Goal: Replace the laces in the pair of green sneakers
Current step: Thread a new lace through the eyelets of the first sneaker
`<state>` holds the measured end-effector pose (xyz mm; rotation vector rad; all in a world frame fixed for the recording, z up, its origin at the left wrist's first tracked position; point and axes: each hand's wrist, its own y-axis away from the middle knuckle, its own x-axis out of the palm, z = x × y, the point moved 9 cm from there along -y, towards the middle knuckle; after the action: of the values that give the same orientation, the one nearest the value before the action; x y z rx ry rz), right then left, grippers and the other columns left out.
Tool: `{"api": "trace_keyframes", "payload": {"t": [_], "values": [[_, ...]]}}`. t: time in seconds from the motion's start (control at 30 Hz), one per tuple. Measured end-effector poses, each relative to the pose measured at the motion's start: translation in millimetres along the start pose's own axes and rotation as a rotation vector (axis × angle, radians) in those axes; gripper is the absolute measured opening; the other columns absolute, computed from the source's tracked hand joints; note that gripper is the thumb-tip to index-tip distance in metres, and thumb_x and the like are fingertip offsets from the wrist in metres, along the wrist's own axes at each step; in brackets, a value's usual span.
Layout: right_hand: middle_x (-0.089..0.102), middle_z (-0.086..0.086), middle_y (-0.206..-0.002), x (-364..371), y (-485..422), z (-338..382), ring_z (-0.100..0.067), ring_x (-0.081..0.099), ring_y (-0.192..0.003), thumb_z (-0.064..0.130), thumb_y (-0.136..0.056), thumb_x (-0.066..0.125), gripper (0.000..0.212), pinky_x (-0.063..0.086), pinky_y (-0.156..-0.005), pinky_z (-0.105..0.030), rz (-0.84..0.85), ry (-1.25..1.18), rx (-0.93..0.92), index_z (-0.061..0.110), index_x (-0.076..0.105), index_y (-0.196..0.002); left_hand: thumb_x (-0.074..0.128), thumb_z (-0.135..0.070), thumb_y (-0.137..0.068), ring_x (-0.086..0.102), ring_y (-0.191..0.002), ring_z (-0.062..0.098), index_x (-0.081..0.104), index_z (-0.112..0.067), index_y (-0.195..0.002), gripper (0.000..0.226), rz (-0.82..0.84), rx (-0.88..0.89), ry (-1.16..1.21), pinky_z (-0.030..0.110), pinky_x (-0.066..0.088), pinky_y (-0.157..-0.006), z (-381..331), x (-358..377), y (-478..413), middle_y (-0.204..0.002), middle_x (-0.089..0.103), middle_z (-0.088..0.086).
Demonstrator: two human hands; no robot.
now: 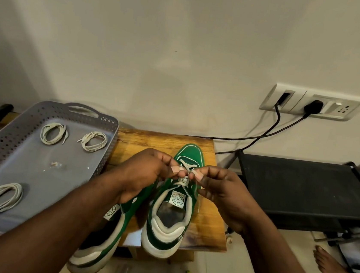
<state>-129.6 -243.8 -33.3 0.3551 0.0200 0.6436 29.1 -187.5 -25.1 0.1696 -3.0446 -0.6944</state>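
While I look down, head view: one view, two hands, two green sneakers.
Left hand [145,173]: fingers curled, thumb and forefinger pinching the lace [183,180] on the right sneaker [170,236].
Right hand [224,193]: fingers curled too, pinching the same lace from the other side; the two hands nearly touch.
Right sneaker: upright on the table [151,140], toe toward the wall, lace crossed above the tongue.
Left sneaker [103,251]: just beside it, partly under the left forearm, heel past the table's near edge; I cannot tell whether it is laced.
Tray [1,143]: one, grey, perforated wall, just left of the table.
Coils [52,133]: three pale lace coils in the tray, two at the far end, one at the near corner.
Socket plate [308,104]: one on the wall, two black cables hanging from it.
Rack [303,184]: one, black, right of the table.
Foot [334,270]: one, bare, on the floor at lower right.
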Motion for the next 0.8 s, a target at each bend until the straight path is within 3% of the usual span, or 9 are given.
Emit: {"api": "trace_keyframes", "payload": {"t": [0.13, 0.27, 0.33, 0.47, 0.6, 0.8], "values": [[0.076, -0.015, -0.103, 7, -3, 2, -0.024, 0.071, -0.097, 0.016, -0.088, 0.062, 0.025, 0.056, -0.089, -0.036, -0.044, -0.306, -0.064, -0.001, 0.07, -0.104, 0.058, 0.004, -0.099, 0.074, -0.091, 0.023, 0.074, 0.005, -0.097, 0.017, -0.038, 0.029, 0.224, 0.024, 0.062, -0.076, 1, 1, 2, -0.1, 0.078, 0.018], [0.072, -0.024, -0.102, 13, -6, 2, -0.031, 0.072, -0.095, 0.022, -0.091, 0.061, 0.036, 0.062, -0.084, -0.037, -0.087, -0.567, -0.13, -0.008, 0.066, -0.11, 0.062, -0.01, -0.097, 0.074, -0.09, 0.023, 0.071, 0.004, -0.089, 0.019, -0.054, 0.106, 0.34, 0.028, 0.06, -0.08, -3, 6, 1, -0.102, 0.079, 0.018], [0.072, -0.024, -0.098, 13, -7, 3, -0.032, 0.072, -0.093, 0.025, -0.094, 0.061, 0.035, 0.062, -0.087, -0.039, -0.136, -0.6, -0.159, -0.007, 0.066, -0.108, 0.058, -0.01, -0.098, 0.073, -0.088, 0.021, 0.07, 0.002, -0.089, 0.019, -0.054, 0.129, 0.414, 0.028, 0.059, -0.081, -4, 10, 0, -0.097, 0.078, 0.016], [0.066, -0.01, -0.082, 10, -8, 2, -0.018, 0.064, -0.072, 0.027, -0.098, 0.061, 0.023, 0.06, -0.069, -0.029, -0.228, -0.687, -0.18, 0.005, 0.064, -0.093, 0.052, -0.008, -0.103, 0.074, -0.092, 0.025, 0.07, 0.0, -0.097, 0.02, -0.082, 0.149, 0.468, 0.034, 0.062, -0.083, 1, 11, -5, -0.103, 0.077, 0.02], [0.055, -0.006, -0.071, 10, -6, -1, -0.014, 0.051, -0.059, 0.031, -0.101, 0.059, 0.026, 0.053, -0.058, -0.027, -0.295, -0.669, -0.15, 0.008, 0.058, -0.089, 0.062, -0.018, -0.096, 0.066, -0.078, 0.02, 0.071, -0.002, -0.102, 0.019, -0.089, 0.131, 0.483, 0.03, 0.061, -0.076, 8, 21, -6, -0.086, 0.072, 0.011], [0.065, -0.011, -0.074, 16, -4, -8, -0.019, 0.062, -0.063, 0.03, -0.103, 0.061, 0.027, 0.057, -0.062, -0.029, -0.33, -0.588, -0.108, 0.005, 0.066, -0.092, 0.072, -0.027, -0.088, 0.065, -0.084, 0.022, 0.077, -0.006, -0.099, 0.023, -0.11, 0.117, 0.471, 0.038, 0.057, -0.087, 17, 29, -6, -0.094, 0.073, 0.014]]}}
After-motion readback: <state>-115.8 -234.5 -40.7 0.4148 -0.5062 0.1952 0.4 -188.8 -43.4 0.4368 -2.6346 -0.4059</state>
